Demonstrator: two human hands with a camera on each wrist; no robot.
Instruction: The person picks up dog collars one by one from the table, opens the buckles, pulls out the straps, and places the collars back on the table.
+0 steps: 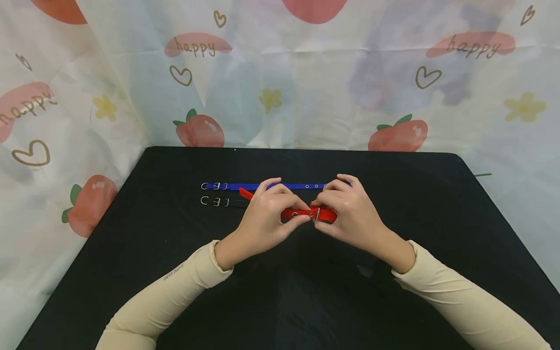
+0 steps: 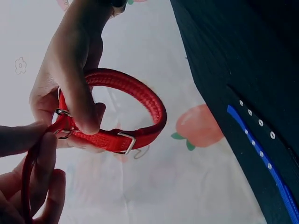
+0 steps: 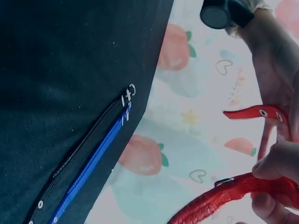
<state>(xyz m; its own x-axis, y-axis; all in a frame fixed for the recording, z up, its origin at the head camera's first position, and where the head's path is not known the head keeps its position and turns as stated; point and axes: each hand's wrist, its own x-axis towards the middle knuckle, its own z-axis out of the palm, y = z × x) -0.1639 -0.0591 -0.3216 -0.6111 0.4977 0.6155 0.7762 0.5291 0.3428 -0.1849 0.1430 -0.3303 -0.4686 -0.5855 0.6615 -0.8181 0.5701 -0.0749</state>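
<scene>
Between the two hands is a red collar [image 1: 327, 215] with metal eyelets, bent round into a loop. My left hand [image 1: 269, 214] pinches its eyeleted strap between thumb and fingertips, right beside the buckle [image 2: 64, 112]. The pointed strap tail [image 3: 245, 112] sticks out past the left hand. My right hand [image 1: 352, 209] grips the loop at the buckle, its thumb lying along the band in the left wrist view. A metal keeper [image 2: 127, 143] sits farther round the loop. The fingers partly hide the buckle, where the strap meets it.
Behind the hands a blue collar [image 1: 245, 186] lies straight across the black table [image 1: 306, 301]. A black collar [image 1: 236, 203] lies alongside it, nearer to me and partly covered by my hands. A printed cloth [image 1: 315, 97] hangs behind the table's far edge.
</scene>
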